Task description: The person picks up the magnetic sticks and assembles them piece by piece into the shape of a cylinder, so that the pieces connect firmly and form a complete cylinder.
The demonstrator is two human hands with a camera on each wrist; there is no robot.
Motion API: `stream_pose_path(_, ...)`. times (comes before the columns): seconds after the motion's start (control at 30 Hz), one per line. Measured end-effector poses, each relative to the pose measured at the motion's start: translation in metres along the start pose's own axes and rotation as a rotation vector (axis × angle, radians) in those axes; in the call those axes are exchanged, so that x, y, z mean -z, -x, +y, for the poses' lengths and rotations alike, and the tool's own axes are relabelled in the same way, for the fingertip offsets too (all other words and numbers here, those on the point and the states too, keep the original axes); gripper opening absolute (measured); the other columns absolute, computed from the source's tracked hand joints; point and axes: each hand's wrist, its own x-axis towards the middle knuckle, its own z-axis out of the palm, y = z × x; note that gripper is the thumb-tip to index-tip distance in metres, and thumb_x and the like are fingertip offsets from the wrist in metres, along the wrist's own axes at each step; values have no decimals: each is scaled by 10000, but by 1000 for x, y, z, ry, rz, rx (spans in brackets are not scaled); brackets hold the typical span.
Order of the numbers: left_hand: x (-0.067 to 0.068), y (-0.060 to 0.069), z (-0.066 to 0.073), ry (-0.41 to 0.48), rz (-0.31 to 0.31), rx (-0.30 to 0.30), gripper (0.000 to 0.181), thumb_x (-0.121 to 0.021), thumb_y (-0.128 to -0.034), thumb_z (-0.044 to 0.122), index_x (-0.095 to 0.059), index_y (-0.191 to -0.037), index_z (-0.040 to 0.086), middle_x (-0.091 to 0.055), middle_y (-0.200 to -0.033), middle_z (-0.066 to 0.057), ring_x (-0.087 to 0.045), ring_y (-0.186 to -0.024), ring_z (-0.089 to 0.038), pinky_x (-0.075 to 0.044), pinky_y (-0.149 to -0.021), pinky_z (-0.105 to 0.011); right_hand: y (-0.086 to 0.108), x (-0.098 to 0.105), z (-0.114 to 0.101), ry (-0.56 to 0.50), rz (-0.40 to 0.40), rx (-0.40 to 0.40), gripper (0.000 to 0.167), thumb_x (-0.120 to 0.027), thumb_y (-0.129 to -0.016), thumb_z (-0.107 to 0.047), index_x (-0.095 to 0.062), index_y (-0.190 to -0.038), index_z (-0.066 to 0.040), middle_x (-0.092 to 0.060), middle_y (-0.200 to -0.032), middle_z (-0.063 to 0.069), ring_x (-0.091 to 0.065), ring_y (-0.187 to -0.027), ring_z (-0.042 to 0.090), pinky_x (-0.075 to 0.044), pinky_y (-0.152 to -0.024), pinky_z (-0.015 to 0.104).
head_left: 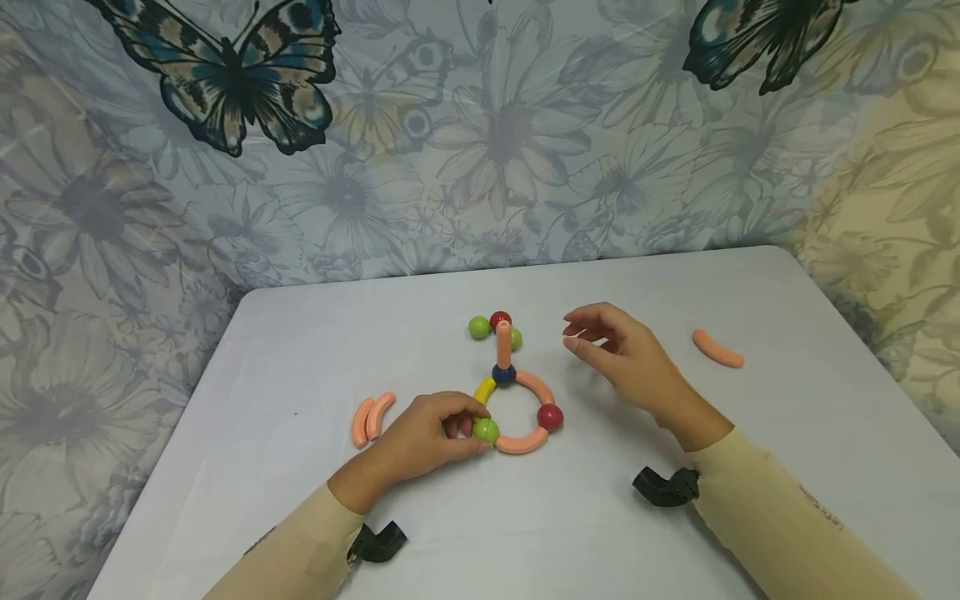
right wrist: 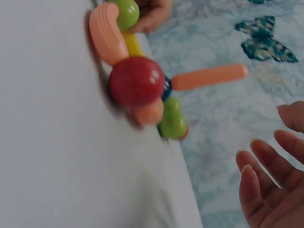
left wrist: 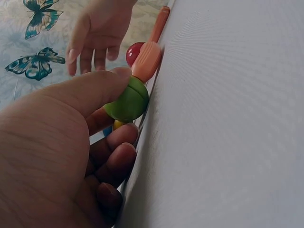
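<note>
1. A flower-and-butterfly backdrop (head_left: 510,208) rose behind the white bench (head_left: 285,350), which carried all the pieces
2. Near the middle of the bench lay the ring assembly (head_left: 522,444): a navy ball (head_left: 504,374), a red ball (head_left: 551,417) and a green ball (head_left: 486,431), linked by two orange curved rods and a yellow curved rod (head_left: 486,389); the step in hand seemed to be building upward from it, and the next move probably called for keeping this base steady while another piece was fetched
3. The right hand (head_left: 626,358) hung beside the ring, apart from it, palm turned inward, its grip loosely wide and holding nothing
4. The left hand (head_left: 433,427) was low at the ring's near-left side, its grip narrow, thumb and fingers pinching the green ball
5. An upright orange rod (head_left: 504,348) stood on the navy ball
6. Three loose curved rods (head_left: 717,348) lay apart, two left, one right
7. Three loose balls (head_left: 479,327), two green and one red, sat clustered behind the upright orange rod
</note>
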Motion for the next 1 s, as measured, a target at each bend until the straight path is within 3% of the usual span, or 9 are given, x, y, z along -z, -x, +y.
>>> stream_pose_path(0.27, 0, 1, -2, -14, 17, -5, 311, -907, -930, 146, -780, -1213, 168, -658, -947, 43, -588, -780, -128, -515, -691, -284, 30, 53, 19, -36, 133, -12, 278, -696, -1079, -77, -668, -1351, -25, -715, -1216, 96, -660, -1105, 146, -526, -866, 191)
stream_pose_path(0.5, -1, 0, -3, -32, 24, -3, 329, -904, -937, 161, -780, -1241, 160, -662, -967, 58, -588, -783, -112, -519, -693, -286, 62, 82, 54, 77, 183, -76, 312, -697, -1069, -40, -638, -1374, -9, -713, -1177, -13, -668, -996, 106, -540, -771, 175)
stream_pose_path(0.67, 0, 1, -4, -39, 29, -9, 336, -900, -942, 164, -779, -1256, 152, -662, -983, 77, -588, -782, -110, -520, -693, -288, 73, 88, 70, 136, 134, -99, 399, -730, -1037, -9, -594, -1408, 44, -706, -1188, 37, -646, -990, 60, -508, -784, 160)
stream_pose_path(0.87, 0, 0, -2, -36, 29, -1, 332, -891, -953, 174, -779, -1265, 156, -668, -990, 73, -583, -778, -118, -511, -683, -288, 74, 90, 77, 212, 45, -130, 472, -776, -1019, -49, -584, -1446, 17, -683, -1247, 165, -617, -1009, 41, -474, -785, 172)
stream_pose_path(1.0, -1, 0, -3, -42, 33, 8, 327, -893, -952, 180, -781, -1258, 169, -668, -982, 74, -582, -779, -121, -508, -686, -288, 74, 90, 76, 271, 18, -152, 477, -782, -1021, -84, -592, -1449, 9, -675, -1227, 171, -585, -967, 70, -458, -765, 186)
